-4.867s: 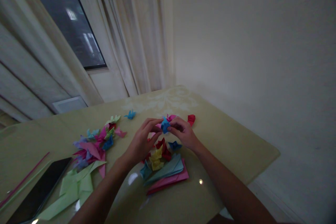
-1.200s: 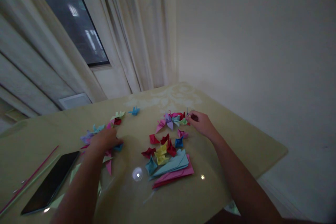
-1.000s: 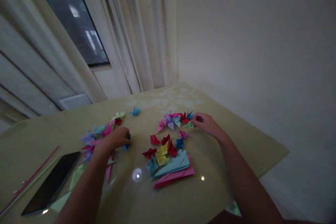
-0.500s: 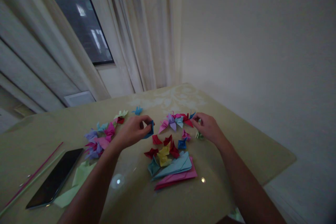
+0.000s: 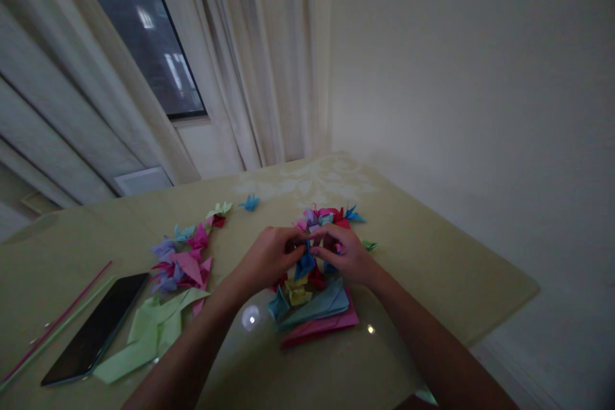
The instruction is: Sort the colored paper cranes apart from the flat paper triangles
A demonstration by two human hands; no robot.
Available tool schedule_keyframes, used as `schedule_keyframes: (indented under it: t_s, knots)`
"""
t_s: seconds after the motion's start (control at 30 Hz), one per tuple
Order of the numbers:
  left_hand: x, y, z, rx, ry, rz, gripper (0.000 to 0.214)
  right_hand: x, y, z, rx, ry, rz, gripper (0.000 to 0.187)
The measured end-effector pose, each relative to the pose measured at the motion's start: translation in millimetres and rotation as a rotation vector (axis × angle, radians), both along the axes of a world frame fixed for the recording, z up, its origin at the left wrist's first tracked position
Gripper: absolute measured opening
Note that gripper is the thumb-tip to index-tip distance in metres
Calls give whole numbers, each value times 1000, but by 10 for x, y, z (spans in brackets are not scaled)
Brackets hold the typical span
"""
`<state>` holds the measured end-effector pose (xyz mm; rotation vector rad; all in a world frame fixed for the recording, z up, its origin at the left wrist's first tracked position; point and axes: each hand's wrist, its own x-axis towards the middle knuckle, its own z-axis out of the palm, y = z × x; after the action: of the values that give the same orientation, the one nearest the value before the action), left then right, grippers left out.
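Head view: left hand (image 5: 270, 259) and right hand (image 5: 352, 257) pinch blue folded paper (image 5: 303, 265), grips narrow, near yellow paper (image 5: 298, 293).

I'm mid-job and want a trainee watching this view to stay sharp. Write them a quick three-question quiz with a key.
1. True or false: the left hand and right hand are far apart.
2. Which colour is the folded paper lying just to the right of the black phone in the picture? A) red B) pale green C) yellow
3. How many thin sticks lie to the left of the phone?

Key:
1. False; they are close together at the dark blue paper piece.
2. B.
3. Two, one pink and one green.
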<state>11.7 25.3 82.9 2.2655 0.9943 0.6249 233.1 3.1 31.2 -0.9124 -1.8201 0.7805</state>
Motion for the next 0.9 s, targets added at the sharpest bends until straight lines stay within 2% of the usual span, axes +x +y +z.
schedule_keyframes:
  t_s: [0.07, 0.2, 0.33, 0.4, 0.47, 0.57, 0.63, 0.67, 0.77, 0.9]
  knots:
    - [-5, 15, -22, -51, -80, 13, 14, 10, 0, -7, -33, 23, 8, 31]
    - [13, 15, -65, -170, -201, 32, 25, -5, -13, -21, -61, 32, 35, 32]
    - [29, 36, -65, -173, -188, -64, 32, -26, -31, 2, -17, 24, 44, 25]
    - [-63, 124, -72, -166, -138, -74, 34, -22, -29, 19, 3, 9, 16, 21]
    - [-284, 267, -100, -86, 33, 40, 33, -1, -16, 29, 9, 9, -31, 21]
    - [-822, 495, -173, 183, 548, 418, 32, 56, 17, 27, 19, 63, -87, 22]
    - [-1207, 599, -219, 185, 829, 620, 33, 92, 37, 18, 11, 101, -109, 23]
    - [-1374, 633, -238, 145, 895, 680, 33, 106, 45, 13, 3, 111, -117, 23]
    - [-1704, 694, -275, 47, 912, 731, 31, 123, 59, -6, -13, 107, -129, 21]
    - [-1802, 767, -255, 20, 855, 688, 26, 128, 77, -32, -19, 82, -151, 19]
